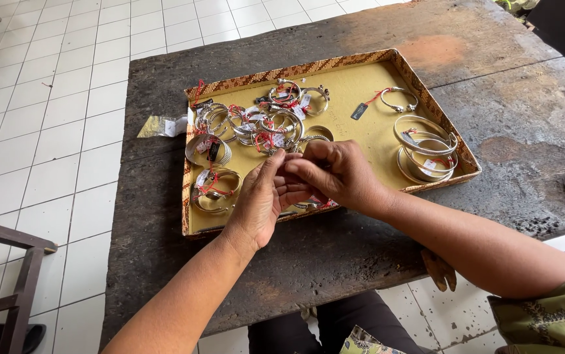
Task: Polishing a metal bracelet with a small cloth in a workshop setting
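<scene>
The tray (361, 85) is mustard yellow inside, its rim patterned in brown and cream weave. The bangles (256, 121) are silver with red strings and white tags. The table (505, 118) is dark grey-brown with rusty orange patches. The floor (46, 118) is white tile. A sleeve (551, 314) near right is olive green with a pale leafy print.

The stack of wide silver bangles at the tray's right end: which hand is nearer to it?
Right. The right hand lies just left of the stack of bangles; the left hand is farther left.
</scene>
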